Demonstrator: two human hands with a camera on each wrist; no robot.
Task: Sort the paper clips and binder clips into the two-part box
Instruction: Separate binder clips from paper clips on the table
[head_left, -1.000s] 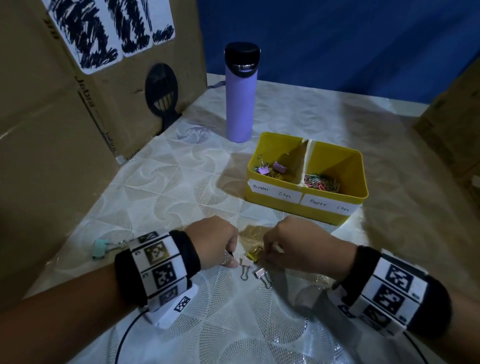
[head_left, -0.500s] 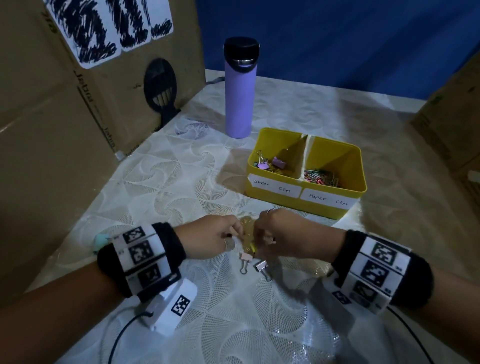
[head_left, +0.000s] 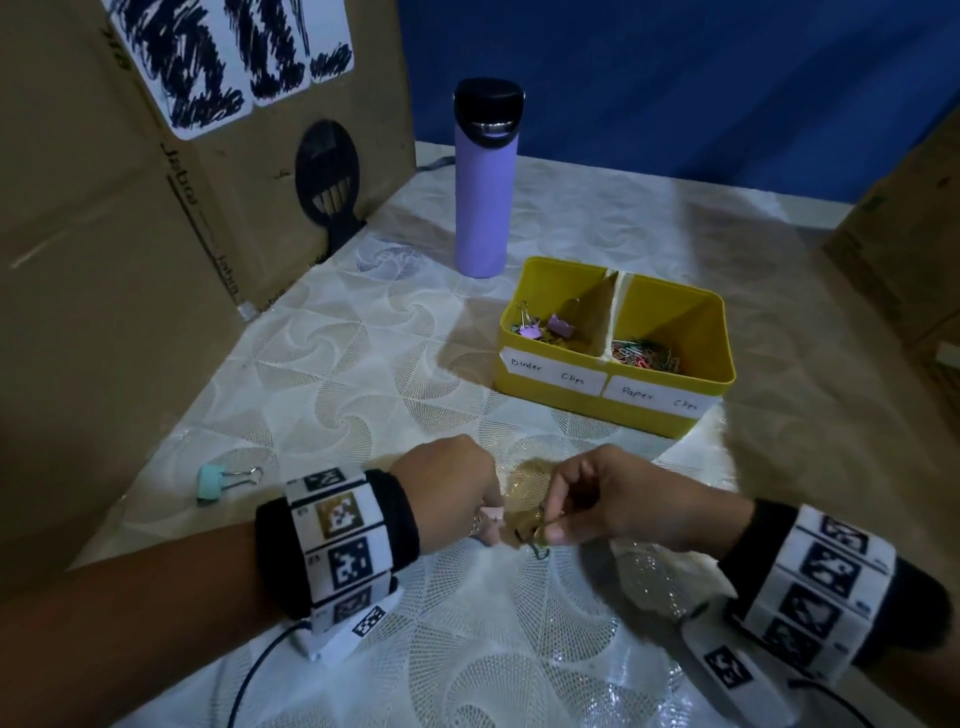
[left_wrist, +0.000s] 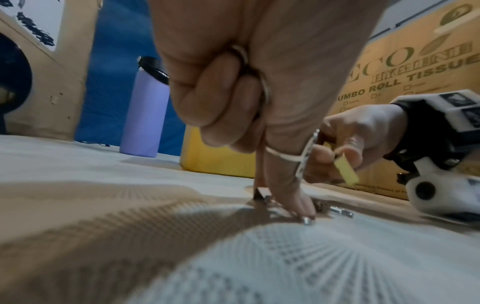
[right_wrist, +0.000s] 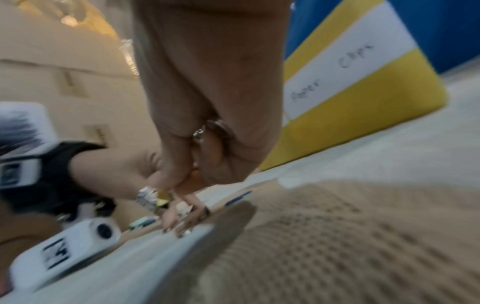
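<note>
The yellow two-part box (head_left: 670, 415) stands ahead on the right; binder clips (head_left: 545, 328) lie in its left part and paper clips (head_left: 644, 356) in its right. My left hand (head_left: 488, 525) is down on the table with curled fingers, its fingertips pinching a pale pink binder clip (head_left: 492, 517) that lies on the cloth (left_wrist: 262, 195). My right hand (head_left: 550, 530), just to the right, pinches a yellow binder clip (left_wrist: 346, 170) a little above the table, its wire handle hanging down. A teal binder clip (head_left: 213, 480) lies far left.
A purple bottle (head_left: 485, 176) with a black lid stands behind the box. Cardboard walls close in the left (head_left: 104, 260) and right (head_left: 904, 249) sides. A patterned white cloth (head_left: 363, 364) covers the table. Cables run from both wrist cameras.
My right hand has picked the yellow binder clip up off the cloth. My left fingers have closed on the pink clip that lay between the hands.
</note>
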